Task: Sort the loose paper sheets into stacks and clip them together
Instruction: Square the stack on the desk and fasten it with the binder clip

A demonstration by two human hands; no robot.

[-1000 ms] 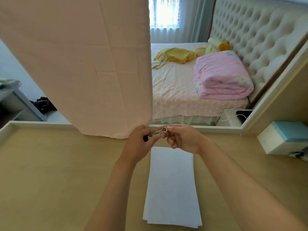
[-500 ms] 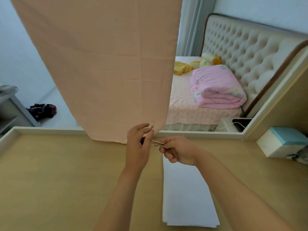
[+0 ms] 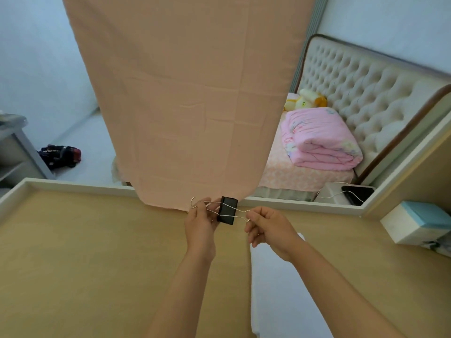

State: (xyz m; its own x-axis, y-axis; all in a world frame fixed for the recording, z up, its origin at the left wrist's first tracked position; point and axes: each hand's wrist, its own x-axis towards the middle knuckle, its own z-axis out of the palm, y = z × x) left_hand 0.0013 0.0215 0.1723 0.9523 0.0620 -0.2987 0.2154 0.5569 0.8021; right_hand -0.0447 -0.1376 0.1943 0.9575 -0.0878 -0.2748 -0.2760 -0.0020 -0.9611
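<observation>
Above wooden desk [image 3: 97, 252], both hands hold black binder clip [image 3: 227, 210]: left hand [image 3: 200, 223] pinches one wire handle, right hand [image 3: 269, 228] pinches other, handles splayed apart. White paper stack [image 3: 275, 293] lies on desk under right forearm, partly hidden. Peach cloth [image 3: 190, 106] hangs just behind clip, blocking room. Box [image 3: 415, 223] far right.

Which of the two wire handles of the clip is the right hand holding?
The right hand holds the handle pointing right, toward the paper stack. The other handle, pointing left, is in the left hand. The black clip sits between them.
</observation>
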